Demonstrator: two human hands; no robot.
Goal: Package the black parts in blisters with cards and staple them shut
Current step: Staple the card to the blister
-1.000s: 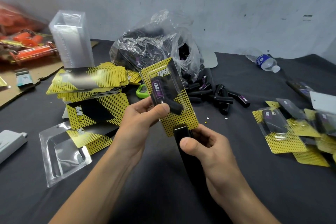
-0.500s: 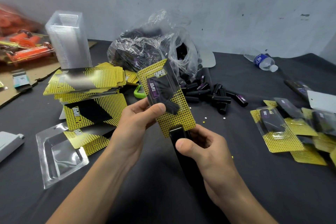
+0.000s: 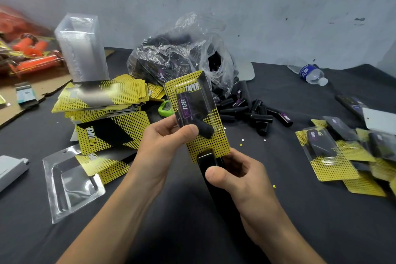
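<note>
Left hand (image 3: 165, 148) pinches filled pack (image 3: 196, 113), black part inside; right hand (image 3: 240, 180) wraps stapler (image 3: 209, 159), nose over pack's bottom edge. Since a second ago: little shift, stapler seated. Staple likely imminent; finished packs (image 3: 334, 156) right of hands.

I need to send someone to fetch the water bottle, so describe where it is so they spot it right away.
Look at the black table, at its far right by the grey wall. The water bottle lies on its side there, alone. It is the only clear bottle, with a blue label and white cap.
</note>
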